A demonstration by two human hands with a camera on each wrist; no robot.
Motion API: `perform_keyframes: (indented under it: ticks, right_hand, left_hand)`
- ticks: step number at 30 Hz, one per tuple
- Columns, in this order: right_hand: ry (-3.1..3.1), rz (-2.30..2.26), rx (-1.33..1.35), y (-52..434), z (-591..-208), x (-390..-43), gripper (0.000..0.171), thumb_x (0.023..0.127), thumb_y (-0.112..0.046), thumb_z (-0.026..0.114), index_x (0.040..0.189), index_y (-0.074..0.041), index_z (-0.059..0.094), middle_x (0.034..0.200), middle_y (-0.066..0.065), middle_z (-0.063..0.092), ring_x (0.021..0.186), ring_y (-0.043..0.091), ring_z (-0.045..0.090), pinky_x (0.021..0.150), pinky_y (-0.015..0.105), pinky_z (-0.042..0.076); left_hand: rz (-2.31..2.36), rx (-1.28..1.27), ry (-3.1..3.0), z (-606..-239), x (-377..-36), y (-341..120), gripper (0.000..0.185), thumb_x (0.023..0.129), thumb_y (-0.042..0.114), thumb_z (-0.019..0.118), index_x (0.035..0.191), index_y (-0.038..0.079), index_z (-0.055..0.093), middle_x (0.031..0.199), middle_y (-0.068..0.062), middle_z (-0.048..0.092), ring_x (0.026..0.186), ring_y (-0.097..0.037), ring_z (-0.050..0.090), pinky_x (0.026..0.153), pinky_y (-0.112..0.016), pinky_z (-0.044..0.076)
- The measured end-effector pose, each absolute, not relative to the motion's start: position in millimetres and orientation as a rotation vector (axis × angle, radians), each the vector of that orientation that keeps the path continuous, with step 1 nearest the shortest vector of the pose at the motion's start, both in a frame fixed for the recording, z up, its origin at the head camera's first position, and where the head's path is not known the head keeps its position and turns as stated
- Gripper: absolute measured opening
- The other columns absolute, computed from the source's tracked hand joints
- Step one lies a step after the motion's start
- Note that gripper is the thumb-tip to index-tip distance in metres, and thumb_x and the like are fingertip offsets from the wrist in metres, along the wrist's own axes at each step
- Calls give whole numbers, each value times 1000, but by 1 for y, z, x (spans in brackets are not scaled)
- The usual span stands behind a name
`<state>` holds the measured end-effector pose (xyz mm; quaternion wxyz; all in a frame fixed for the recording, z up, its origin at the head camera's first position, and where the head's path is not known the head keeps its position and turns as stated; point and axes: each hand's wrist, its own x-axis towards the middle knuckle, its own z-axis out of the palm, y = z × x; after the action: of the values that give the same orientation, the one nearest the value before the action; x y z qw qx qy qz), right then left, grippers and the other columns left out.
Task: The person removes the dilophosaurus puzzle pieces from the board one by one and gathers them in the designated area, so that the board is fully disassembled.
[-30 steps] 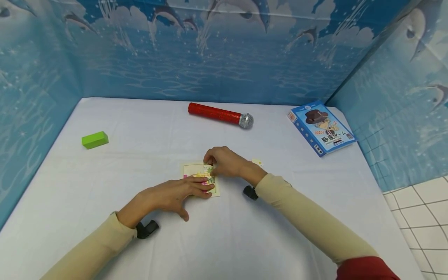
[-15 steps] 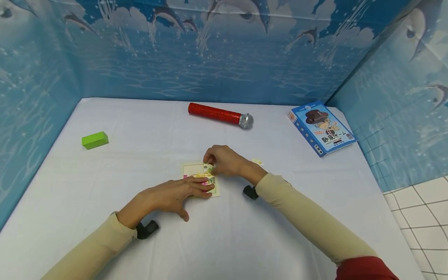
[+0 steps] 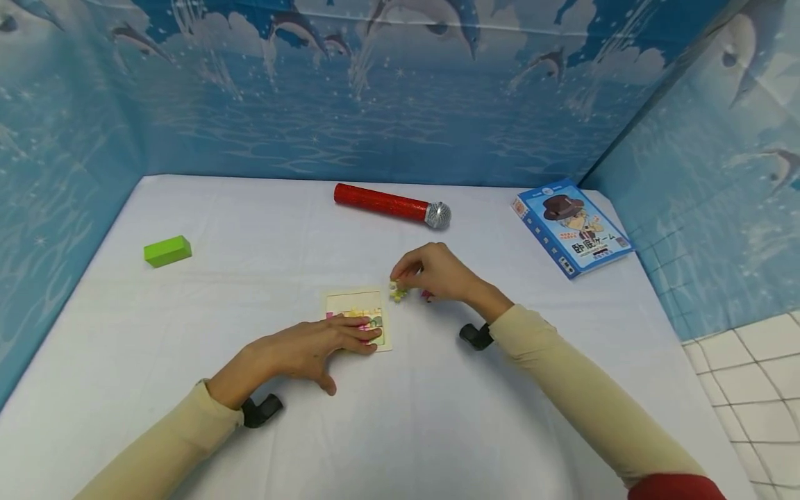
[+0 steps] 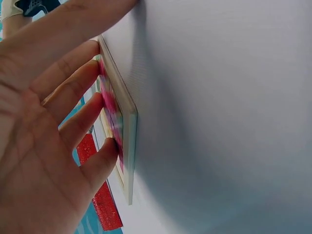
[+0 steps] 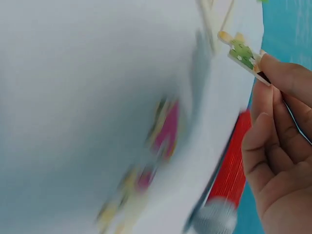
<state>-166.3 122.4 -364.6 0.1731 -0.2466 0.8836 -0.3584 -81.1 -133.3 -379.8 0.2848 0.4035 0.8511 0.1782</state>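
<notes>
Now the left hand (image 3: 300, 351) lies flat with straight fingers pressing on the small cream-framed square puzzle board (image 3: 357, 303), which sits near the middle of the white-covered bench (image 3: 250, 222); from the left wrist view the fingertips (image 4: 105, 146) rest across the board's pink and green pieces while the thumb spreads out to the side on the cloth. Its grip is open and flat, holding nothing. Just to the right of the board, the right hand (image 3: 437, 272) is raised a little above the bench, its thumb and forefinger pinching a small yellow-and-green jigsaw piece (image 3: 397, 292); the right wrist view shows that piece (image 5: 241, 51) held at one end by the fingertips (image 5: 280, 73), the other fingers curled loosely beneath. A few loose pink and yellow puzzle pieces (image 5: 161, 136) lie on the cloth below that hand, blurred there. Toward the far edge of the bench lies a red glitter microphone with a silver mesh head (image 3: 390, 205), its head pointing right. Near the far right corner rests a blue card-game box with a cartoon figure in a hat (image 3: 571, 226). Close to the left edge sits a bright green rectangular block (image 3: 167, 250). Blue dolphin-printed panels (image 3: 400, 90) wall in the bench.
</notes>
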Motion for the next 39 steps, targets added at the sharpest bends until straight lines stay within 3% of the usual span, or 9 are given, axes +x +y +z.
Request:
perform_keyframes:
  ticks: [9,14,19,30,39]
  right_hand:
    - [2393,-976,-375,221,-361,-173,14,80,-21,68,93,-16,72,95,1,70,85,17,59,76,30,46]
    - [2456,-921,-263,253,-371,-174,14,80,-17,67,94,-14,72,101,4,69,96,18,58,80,31,46]
    - [2525,-919,-189,256,-382,-168,13,82,-14,65,93,-15,72,102,4,67,98,19,55,81,31,46]
    - [2709,-776,-181,244,-387,-162,7,79,-13,68,85,-13,71,88,4,67,81,18,56,69,29,46]
    - [2854,-852,-316,210,-381,-157,10,83,-19,64,88,-13,71,86,1,65,75,16,54,61,28,46]
  left_hand:
    - [463,1069,2306,-381,-78,-132,81,60,26,83,132,29,46,145,20,26,139,-11,14,107,-46,26]
    - [398,1063,2352,-380,-74,-131,82,59,26,83,132,30,46,144,20,28,138,-10,16,106,-45,28]
    - [341,1140,2389,-381,-70,-130,81,60,26,83,132,27,46,145,18,27,138,-12,18,106,-44,29]
    - [291,1230,2430,-381,-69,-127,82,61,27,82,134,26,44,147,13,26,137,-14,21,103,-41,34]
    - [310,1333,2461,-380,-65,-133,87,64,30,81,139,23,37,147,8,29,137,-14,22,110,-39,24]
